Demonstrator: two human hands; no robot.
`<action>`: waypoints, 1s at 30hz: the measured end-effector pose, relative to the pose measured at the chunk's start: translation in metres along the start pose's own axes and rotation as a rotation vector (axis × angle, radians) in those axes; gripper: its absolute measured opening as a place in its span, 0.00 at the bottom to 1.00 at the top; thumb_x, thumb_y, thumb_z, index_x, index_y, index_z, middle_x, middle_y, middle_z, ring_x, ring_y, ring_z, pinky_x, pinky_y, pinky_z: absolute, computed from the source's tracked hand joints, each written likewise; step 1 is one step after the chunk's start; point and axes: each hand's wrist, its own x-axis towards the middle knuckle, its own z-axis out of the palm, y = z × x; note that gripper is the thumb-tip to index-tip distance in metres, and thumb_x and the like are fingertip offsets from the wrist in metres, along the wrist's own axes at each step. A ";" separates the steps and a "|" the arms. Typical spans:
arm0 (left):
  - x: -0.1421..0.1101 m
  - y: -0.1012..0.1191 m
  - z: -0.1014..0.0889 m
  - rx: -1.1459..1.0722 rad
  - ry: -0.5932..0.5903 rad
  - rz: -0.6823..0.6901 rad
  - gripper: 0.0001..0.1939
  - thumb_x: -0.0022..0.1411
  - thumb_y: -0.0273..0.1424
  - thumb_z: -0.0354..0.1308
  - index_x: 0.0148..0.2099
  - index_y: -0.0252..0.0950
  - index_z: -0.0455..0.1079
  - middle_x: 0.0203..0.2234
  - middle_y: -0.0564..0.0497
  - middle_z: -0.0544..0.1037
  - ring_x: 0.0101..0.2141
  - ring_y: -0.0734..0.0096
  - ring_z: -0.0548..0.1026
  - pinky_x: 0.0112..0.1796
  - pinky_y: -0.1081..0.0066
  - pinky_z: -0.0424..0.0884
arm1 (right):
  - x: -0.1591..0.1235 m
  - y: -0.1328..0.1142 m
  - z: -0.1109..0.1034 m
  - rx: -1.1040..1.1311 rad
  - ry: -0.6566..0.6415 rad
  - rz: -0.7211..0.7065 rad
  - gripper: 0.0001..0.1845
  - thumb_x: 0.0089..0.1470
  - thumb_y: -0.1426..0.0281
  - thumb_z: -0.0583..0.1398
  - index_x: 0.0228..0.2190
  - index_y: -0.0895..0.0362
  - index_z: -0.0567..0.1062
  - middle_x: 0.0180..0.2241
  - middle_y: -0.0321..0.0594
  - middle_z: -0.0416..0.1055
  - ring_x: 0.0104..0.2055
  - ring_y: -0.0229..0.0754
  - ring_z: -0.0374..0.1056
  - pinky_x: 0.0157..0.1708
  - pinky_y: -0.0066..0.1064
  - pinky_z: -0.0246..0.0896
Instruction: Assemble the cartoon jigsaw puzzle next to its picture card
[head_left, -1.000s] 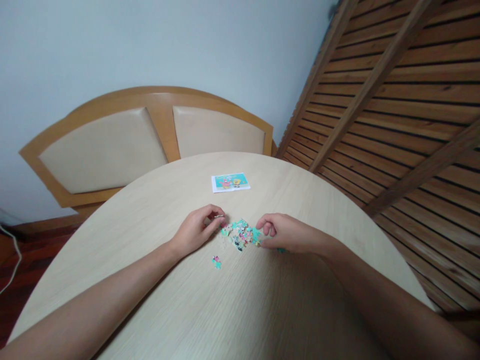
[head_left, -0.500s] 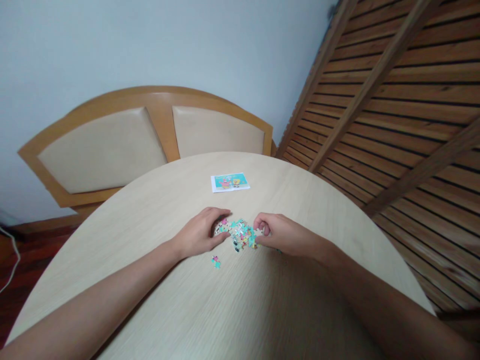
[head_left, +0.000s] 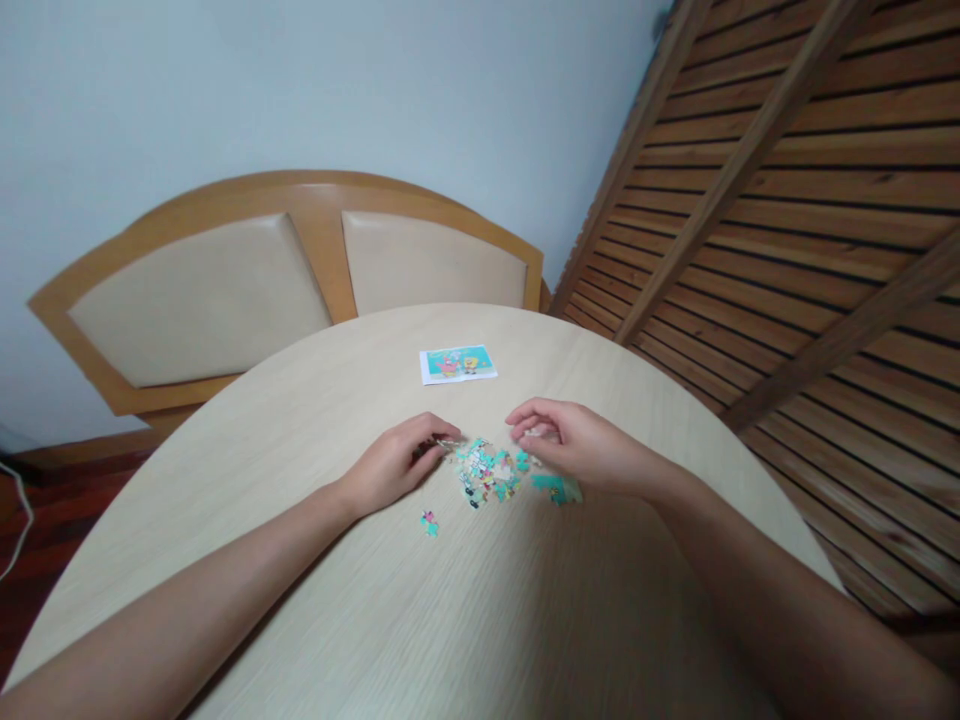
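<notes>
Head view: flat, knobbed puzzle pieces (head_left: 484,470) between left hand (head_left: 388,465), pinching thin piece (head_left: 447,442), and right hand (head_left: 581,445), curled, grip unclear

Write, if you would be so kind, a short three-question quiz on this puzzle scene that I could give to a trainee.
1. True or false: the picture card lies farther away than the pile of puzzle pieces.

2. Fill in the blank: set apart on the near side of the left hand, the small cluster of pieces shows pink and ____.

3. Which of these is closest to the teal block beside the pile?
A) the left hand
B) the picture card
C) the right hand

Key:
1. True.
2. Teal.
3. C.
</notes>
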 end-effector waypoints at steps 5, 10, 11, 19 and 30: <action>0.000 -0.002 -0.001 -0.001 0.063 -0.026 0.11 0.72 0.30 0.50 0.53 0.37 0.69 0.45 0.45 0.77 0.44 0.65 0.76 0.46 0.63 0.75 | -0.010 0.010 -0.016 -0.439 -0.051 0.090 0.23 0.45 0.58 0.70 0.41 0.56 0.79 0.42 0.45 0.77 0.41 0.49 0.72 0.39 0.34 0.64; 0.000 0.001 -0.001 0.025 0.049 -0.061 0.14 0.69 0.33 0.55 0.55 0.36 0.69 0.47 0.43 0.78 0.45 0.62 0.77 0.46 0.60 0.75 | -0.019 0.012 -0.021 -0.580 -0.159 0.140 0.22 0.39 0.60 0.71 0.38 0.53 0.79 0.41 0.42 0.76 0.41 0.51 0.71 0.37 0.34 0.62; 0.000 0.001 -0.001 0.034 0.029 -0.046 0.16 0.68 0.34 0.57 0.56 0.37 0.68 0.49 0.43 0.77 0.47 0.60 0.76 0.48 0.59 0.75 | -0.020 0.011 -0.020 -0.586 -0.162 0.144 0.20 0.40 0.61 0.71 0.37 0.53 0.78 0.40 0.41 0.76 0.41 0.50 0.71 0.36 0.34 0.62; 0.002 0.003 -0.002 0.089 -0.139 0.083 0.24 0.66 0.37 0.62 0.62 0.41 0.66 0.51 0.43 0.78 0.51 0.56 0.75 0.53 0.55 0.71 | -0.017 0.008 -0.014 -0.533 -0.206 0.142 0.10 0.42 0.68 0.66 0.31 0.54 0.75 0.32 0.37 0.76 0.33 0.43 0.69 0.28 0.30 0.57; 0.002 0.003 -0.002 0.094 -0.139 0.061 0.22 0.67 0.36 0.61 0.61 0.39 0.67 0.49 0.43 0.78 0.49 0.56 0.75 0.51 0.56 0.72 | -0.014 0.005 -0.010 -0.464 -0.288 0.137 0.09 0.41 0.72 0.62 0.30 0.54 0.78 0.27 0.35 0.76 0.29 0.41 0.69 0.27 0.29 0.58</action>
